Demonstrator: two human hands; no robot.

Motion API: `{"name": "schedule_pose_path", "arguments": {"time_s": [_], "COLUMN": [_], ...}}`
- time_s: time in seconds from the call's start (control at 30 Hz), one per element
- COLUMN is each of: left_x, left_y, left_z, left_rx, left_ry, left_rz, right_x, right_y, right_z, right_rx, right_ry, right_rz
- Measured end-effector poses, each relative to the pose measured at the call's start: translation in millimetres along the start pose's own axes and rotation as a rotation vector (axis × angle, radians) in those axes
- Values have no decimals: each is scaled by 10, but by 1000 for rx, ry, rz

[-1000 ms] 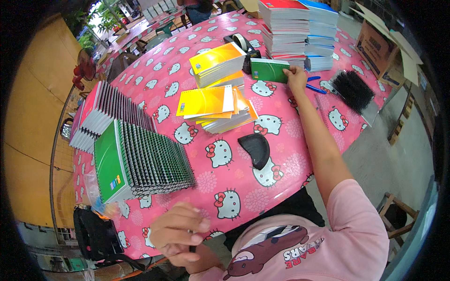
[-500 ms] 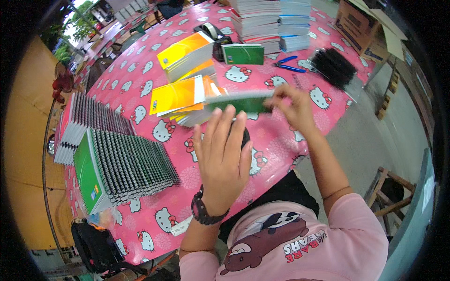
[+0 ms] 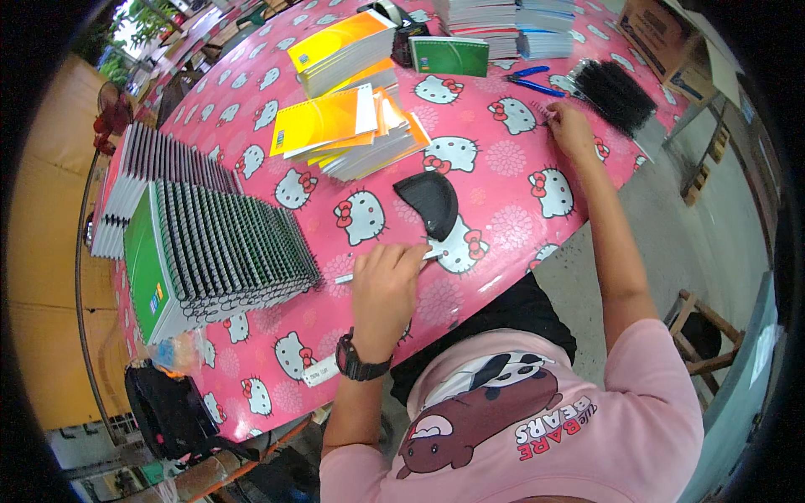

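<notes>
My left hand (image 3: 386, 285) is closed around a thin, pale, flat thing (image 3: 345, 278), whose narrow edge sticks out on both sides of the fingers. It is too edge-on to name for sure. A black half-round pad (image 3: 432, 203) lies on the table just beyond this hand. Off to the right, my right hand (image 3: 572, 132) pinches a thin dark spiral binding coil (image 3: 541, 112) between thumb and fingers. Beside it is a heap of black spiral coils (image 3: 615, 96). Blue-handled pliers (image 3: 533, 80) lie near these fingertips.
Spiral-bound green notebooks (image 3: 235, 251) are stacked at the left. Yellow-covered pads (image 3: 340, 126) and a green notebook (image 3: 449, 56) stand farther back. Tall paper stacks (image 3: 482, 29) and a cardboard box (image 3: 662, 42) are at the far right. A pink patterned cloth (image 3: 495, 285) covers the table.
My right hand has left the blurred green-covered pad and reached right to the coils. The left hand has lowered, its fingers closing from spread. The whole view has shifted.
</notes>
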State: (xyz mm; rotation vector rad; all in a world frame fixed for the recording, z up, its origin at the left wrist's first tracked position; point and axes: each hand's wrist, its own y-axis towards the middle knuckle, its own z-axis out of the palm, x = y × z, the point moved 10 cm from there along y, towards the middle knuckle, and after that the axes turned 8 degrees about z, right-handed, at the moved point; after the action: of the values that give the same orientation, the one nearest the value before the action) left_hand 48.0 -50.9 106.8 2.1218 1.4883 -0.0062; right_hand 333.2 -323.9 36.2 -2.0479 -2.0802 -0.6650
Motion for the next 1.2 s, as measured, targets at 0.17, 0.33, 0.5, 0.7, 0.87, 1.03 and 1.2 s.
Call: {"name": "schedule_pose_path", "arguments": {"time_s": [0.17,0.33,0.5,0.7,0.87,1.03,1.2], "left_x": [84,75,74,77,57,-68,-113], "left_y": [-12,-12,-9,-13,-13,26,49], "left_z": [-12,-20,-30,-34,-29,69,-5], "left_rx": [-76,-89,-111,-106,-116,-40,-39], "left_ry": [-17,-68,-75,-76,-105,-88,-92], "left_rz": [-50,-40,-27,-33,-40,13,-19], "right_x": [1337,1784,1796,1881,1831,1945,2215], "right_y": [-1233,-1971,-1971,-1990,-2101,-2051,-1653], "right_z": [-148,-191,-181,-256,32,0,90], "right_rx": [411,766,684,615,977,1001,630], "right_ry": [489,724,817,779,679,608,444], "right_rz": [-385,-453,-524,-717,-506,-547,-893]}}
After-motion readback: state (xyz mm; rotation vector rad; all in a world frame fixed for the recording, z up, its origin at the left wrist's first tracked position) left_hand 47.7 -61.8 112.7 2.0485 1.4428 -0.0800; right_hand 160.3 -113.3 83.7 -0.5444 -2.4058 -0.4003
